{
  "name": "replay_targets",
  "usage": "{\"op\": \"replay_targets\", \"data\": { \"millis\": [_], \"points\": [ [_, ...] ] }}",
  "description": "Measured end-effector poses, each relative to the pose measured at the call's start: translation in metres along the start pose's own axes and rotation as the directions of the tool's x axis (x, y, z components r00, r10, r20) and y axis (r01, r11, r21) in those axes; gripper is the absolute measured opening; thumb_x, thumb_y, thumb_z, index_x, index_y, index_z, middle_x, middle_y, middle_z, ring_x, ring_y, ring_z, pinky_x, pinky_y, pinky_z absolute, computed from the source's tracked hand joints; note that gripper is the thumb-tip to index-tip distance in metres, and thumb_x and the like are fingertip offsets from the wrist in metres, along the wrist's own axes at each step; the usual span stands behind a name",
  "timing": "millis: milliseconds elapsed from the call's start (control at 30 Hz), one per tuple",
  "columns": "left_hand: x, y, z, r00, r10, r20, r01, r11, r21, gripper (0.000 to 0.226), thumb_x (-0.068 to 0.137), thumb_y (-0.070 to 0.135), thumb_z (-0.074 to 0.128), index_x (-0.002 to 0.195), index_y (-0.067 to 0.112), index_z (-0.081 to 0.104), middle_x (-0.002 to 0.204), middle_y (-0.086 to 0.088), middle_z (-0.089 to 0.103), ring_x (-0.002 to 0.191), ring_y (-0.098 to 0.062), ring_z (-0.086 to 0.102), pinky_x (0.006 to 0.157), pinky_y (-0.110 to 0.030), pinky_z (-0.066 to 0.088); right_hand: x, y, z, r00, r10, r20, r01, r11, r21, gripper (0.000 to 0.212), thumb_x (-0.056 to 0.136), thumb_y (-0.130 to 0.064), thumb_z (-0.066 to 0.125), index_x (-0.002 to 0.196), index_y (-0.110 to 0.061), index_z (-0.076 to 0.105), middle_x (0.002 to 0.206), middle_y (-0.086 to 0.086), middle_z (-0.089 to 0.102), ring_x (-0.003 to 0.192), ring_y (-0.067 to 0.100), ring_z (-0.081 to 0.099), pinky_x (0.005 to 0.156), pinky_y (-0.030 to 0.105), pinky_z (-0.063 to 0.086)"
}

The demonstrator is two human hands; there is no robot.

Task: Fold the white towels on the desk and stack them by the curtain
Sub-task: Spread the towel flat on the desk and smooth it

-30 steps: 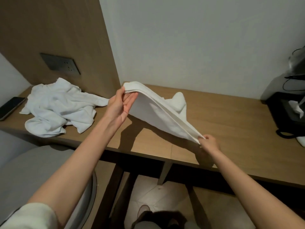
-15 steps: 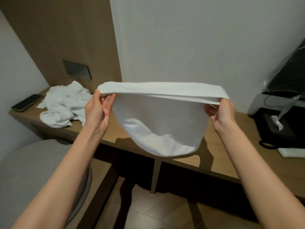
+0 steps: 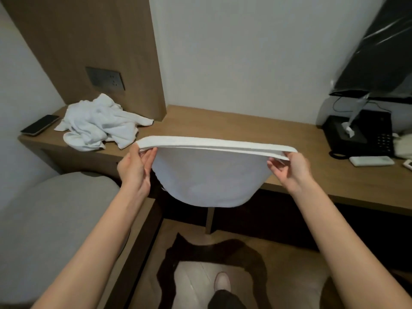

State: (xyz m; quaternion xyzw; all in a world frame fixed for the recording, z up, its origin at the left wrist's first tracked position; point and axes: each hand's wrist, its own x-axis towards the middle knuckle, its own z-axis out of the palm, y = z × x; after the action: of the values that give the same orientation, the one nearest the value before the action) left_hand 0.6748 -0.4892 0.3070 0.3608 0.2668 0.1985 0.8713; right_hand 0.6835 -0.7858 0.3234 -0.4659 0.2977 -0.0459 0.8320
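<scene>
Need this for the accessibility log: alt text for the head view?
A left hand and a right hand each pinch a top corner of a folded white towel, which hangs in front of a wooden desk. A crumpled towel pile lies at the desk's left end beside a dark phone; a black telephone sits at the right.

White wall (image 3: 245,52) and wood panel (image 3: 89,41) back the desk (image 3: 245,123); a grey seat (image 3: 55,219), perhaps a chair, stands near its left edge.
</scene>
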Motion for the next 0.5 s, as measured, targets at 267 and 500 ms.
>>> {"op": "replay_targets", "data": {
  "millis": [267, 500],
  "points": [
    [-0.005, -0.014, -0.044, 0.943, -0.331, -0.037, 0.33, 0.943, -0.033, 0.019, 0.099, 0.009, 0.047, 0.096, -0.008, 0.055, 0.114, -0.021, 0.061, 0.102, -0.025, 0.065, 0.061, -0.026, 0.058, -0.022, 0.043, -0.038, 0.955, 0.285, -0.084, -0.27, 0.95, 0.159, 0.03, 0.097, 0.008, 0.023, 0.075, 0.0, 0.042, 0.075, 0.011, 0.04, 0.06, 0.013, 0.04, 0.042, 0.023, 0.051],
    [0.024, -0.037, -0.018, 0.907, -0.419, -0.043, 0.42, 0.907, 0.007, 0.022, 0.1, 0.013, 0.047, 0.114, -0.002, 0.053, 0.107, -0.017, 0.061, 0.106, -0.025, 0.063, 0.053, -0.031, 0.058, 0.016, 0.031, -0.039, 0.95, 0.298, -0.09, -0.273, 0.936, 0.22, 0.025, 0.095, 0.013, 0.034, 0.076, 0.005, 0.047, 0.084, 0.016, 0.044, 0.069, 0.023, 0.049, 0.052, 0.026, 0.053]
  ]
}}
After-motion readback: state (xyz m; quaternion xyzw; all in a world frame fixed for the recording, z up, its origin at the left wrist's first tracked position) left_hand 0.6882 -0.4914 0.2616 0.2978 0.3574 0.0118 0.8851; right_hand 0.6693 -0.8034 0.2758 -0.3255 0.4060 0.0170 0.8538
